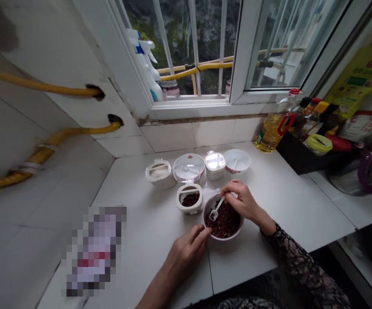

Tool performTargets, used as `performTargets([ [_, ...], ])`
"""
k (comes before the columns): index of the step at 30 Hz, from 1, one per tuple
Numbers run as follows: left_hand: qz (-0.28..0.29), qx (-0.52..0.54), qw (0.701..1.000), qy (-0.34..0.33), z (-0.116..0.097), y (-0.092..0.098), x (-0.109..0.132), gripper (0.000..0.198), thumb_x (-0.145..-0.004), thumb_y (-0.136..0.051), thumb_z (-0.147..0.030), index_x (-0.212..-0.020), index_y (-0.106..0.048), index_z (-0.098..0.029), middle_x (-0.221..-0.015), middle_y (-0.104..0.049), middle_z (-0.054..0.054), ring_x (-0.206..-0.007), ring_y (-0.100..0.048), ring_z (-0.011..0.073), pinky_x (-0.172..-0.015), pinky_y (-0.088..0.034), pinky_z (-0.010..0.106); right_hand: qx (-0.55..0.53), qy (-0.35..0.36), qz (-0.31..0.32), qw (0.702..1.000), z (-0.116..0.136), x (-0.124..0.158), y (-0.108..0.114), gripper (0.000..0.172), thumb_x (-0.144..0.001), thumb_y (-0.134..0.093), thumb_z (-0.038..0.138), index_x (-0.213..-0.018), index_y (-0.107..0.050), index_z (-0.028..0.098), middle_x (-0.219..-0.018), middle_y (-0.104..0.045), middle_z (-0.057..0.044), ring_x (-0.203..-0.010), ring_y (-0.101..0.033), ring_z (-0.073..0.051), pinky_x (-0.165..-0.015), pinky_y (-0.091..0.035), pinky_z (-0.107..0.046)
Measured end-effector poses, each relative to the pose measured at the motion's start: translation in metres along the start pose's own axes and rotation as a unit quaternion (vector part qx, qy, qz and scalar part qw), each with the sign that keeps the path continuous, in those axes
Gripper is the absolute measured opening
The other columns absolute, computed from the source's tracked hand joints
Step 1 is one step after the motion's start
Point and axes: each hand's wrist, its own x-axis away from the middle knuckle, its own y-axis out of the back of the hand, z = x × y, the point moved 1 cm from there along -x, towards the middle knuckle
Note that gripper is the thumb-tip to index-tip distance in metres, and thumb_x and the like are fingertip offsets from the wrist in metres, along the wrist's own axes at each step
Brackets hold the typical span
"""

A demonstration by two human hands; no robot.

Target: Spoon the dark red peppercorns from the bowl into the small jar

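A small bowl [208,207] full of dark reddish-brown spice sits on the white counter [141,240]. My right hand [242,199] pinches the handle of a little white spoon [216,210] whose scoop rests in the spice. My left hand [186,253] touches the bowl's near-left rim with its fingertips, fingers curled. Just left of the bowl stands an open white seasoning jar [190,199] with dark spice inside, its clear lid [188,167] flipped up.
Behind the bowl stand two closed white seasoning jars [159,173] [214,165] and a round lidded tub [237,161]. An oil bottle [271,128] and sauce bottles [315,113] crowd the right. A spray bottle [149,64] is on the window sill. A yellow hose [44,143] runs along the left wall.
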Motion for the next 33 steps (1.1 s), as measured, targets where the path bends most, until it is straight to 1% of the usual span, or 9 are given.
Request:
performTargets([
  [2,0.004,-0.002,1.000,0.001,0.000,0.000,0.001,0.022,-0.099,-0.037,-0.013,-0.113,-0.053,-0.016,-0.093,-0.066,0.008,-0.071,-0.068,0.0123,-0.060,-0.054,0.017,0.010,-0.003,-0.013,1.000,-0.002,0.000,0.004,0.023,-0.077,-0.044,0.007,-0.071,-0.062,0.022,-0.061,-0.065,0.003,-0.062,-0.058,-0.015,-0.084,-0.041,-0.035],
  [5,0.004,-0.001,1.000,-0.002,0.000,-0.001,0.001,0.023,-0.098,-0.037,-0.012,-0.115,-0.053,-0.015,-0.093,-0.065,0.008,-0.071,-0.068,0.0131,-0.060,-0.054,0.018,0.043,0.038,-0.009,0.998,-0.003,0.000,0.006,0.023,-0.078,-0.044,0.008,-0.072,-0.061,0.021,-0.065,-0.067,0.002,-0.062,-0.057,-0.015,-0.084,-0.040,-0.036],
  [8,0.000,0.000,1.000,-0.002,0.001,-0.003,0.002,0.024,-0.097,-0.037,-0.011,-0.115,-0.053,-0.015,-0.092,-0.064,0.008,-0.070,-0.067,0.0126,-0.060,-0.054,0.018,0.074,0.079,-0.003,0.994,-0.002,0.001,0.004,0.022,-0.080,-0.044,0.008,-0.073,-0.060,0.021,-0.068,-0.068,0.001,-0.061,-0.055,-0.015,-0.084,-0.039,-0.036],
  [11,-0.003,0.003,1.000,-0.001,0.002,-0.005,0.004,0.025,-0.096,-0.038,-0.010,-0.116,-0.053,-0.015,-0.093,-0.064,0.008,-0.071,-0.067,0.0122,-0.061,-0.054,0.018,0.097,0.088,-0.005,0.991,-0.001,0.001,-0.001,0.021,-0.080,-0.045,0.007,-0.076,-0.060,0.020,-0.070,-0.069,0.000,-0.063,-0.055,-0.015,-0.084,-0.038,-0.037],
  [16,-0.007,0.001,1.000,-0.005,0.001,-0.004,0.003,0.024,-0.096,-0.038,-0.010,-0.115,-0.053,-0.015,-0.093,-0.064,0.008,-0.069,-0.066,0.0123,-0.060,-0.053,0.018,0.052,0.048,0.024,0.997,-0.001,0.001,-0.006,0.023,-0.079,-0.044,0.007,-0.076,-0.062,0.021,-0.069,-0.069,0.001,-0.063,-0.057,-0.015,-0.087,-0.038,-0.037],
  [20,0.000,0.001,1.000,-0.004,0.000,-0.002,0.001,0.024,-0.097,-0.037,-0.011,-0.115,-0.053,-0.015,-0.092,-0.064,0.008,-0.069,-0.066,0.0124,-0.059,-0.053,0.018,0.013,-0.010,0.007,1.000,-0.005,0.002,-0.004,0.023,-0.079,-0.045,0.008,-0.075,-0.062,0.022,-0.064,-0.067,0.003,-0.063,-0.059,-0.015,-0.087,-0.038,-0.037],
  [23,0.003,0.000,1.000,-0.001,0.000,-0.002,0.001,0.025,-0.097,-0.036,-0.010,-0.114,-0.053,-0.015,-0.092,-0.063,0.008,-0.069,-0.065,0.0122,-0.059,-0.053,0.018,0.002,-0.034,-0.010,0.999,-0.007,0.003,-0.003,0.022,-0.079,-0.045,0.010,-0.073,-0.062,0.022,-0.058,-0.064,0.004,-0.062,-0.059,-0.015,-0.085,-0.039,-0.036],
  [29,0.002,-0.006,1.000,0.000,0.000,-0.003,0.001,0.023,-0.098,-0.036,-0.012,-0.113,-0.053,-0.016,-0.091,-0.063,0.007,-0.067,-0.065,0.0115,-0.057,-0.053,0.017,0.000,-0.056,-0.019,0.998,-0.010,0.004,-0.001,0.021,-0.079,-0.045,0.012,-0.071,-0.062,0.022,-0.056,-0.062,0.003,-0.065,-0.058,-0.016,-0.083,-0.040,-0.035],
  [33,0.004,-0.001,1.000,0.001,-0.001,-0.001,0.000,0.024,-0.098,-0.036,-0.012,-0.114,-0.053,-0.015,-0.091,-0.063,0.008,-0.069,-0.065,0.0122,-0.058,-0.053,0.018,0.017,-0.026,-0.003,1.000,-0.007,0.004,-0.004,0.021,-0.078,-0.045,0.011,-0.072,-0.062,0.021,-0.063,-0.065,0.002,-0.066,-0.059,-0.016,-0.087,-0.038,-0.036],
])
